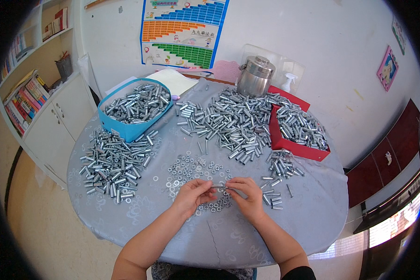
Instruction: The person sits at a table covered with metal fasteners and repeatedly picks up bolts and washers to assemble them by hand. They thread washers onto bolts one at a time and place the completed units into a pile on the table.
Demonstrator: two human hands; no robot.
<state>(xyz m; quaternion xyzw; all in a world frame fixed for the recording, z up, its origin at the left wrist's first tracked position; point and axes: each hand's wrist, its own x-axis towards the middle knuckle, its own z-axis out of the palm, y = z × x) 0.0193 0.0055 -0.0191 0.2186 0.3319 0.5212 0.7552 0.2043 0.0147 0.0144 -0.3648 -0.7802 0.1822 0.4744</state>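
Between my two hands, a slim metal bolt (pixel 218 186) lies level over the table. My left hand (pixel 193 196) is closed, pinching one end of it between thumb and fingers. At the other end, the fingertips of my right hand (pixel 247 197) are closed on it; whether they also hold a nut there is too small to tell. Under and beyond my hands spread loose nuts and washers (pixel 186 168). Several short metal sleeves (pixel 274 200) lie just right of my right hand.
A blue box (pixel 114 127) full of metal sleeves stands far left, with a heap of bolts and sleeves (pixel 114 163) before it. Another large heap (pixel 233 121) covers the back. A red box (pixel 296 148) of sleeves sits right, near a steel pot (pixel 255 77) and a white spray bottle (pixel 289 81).
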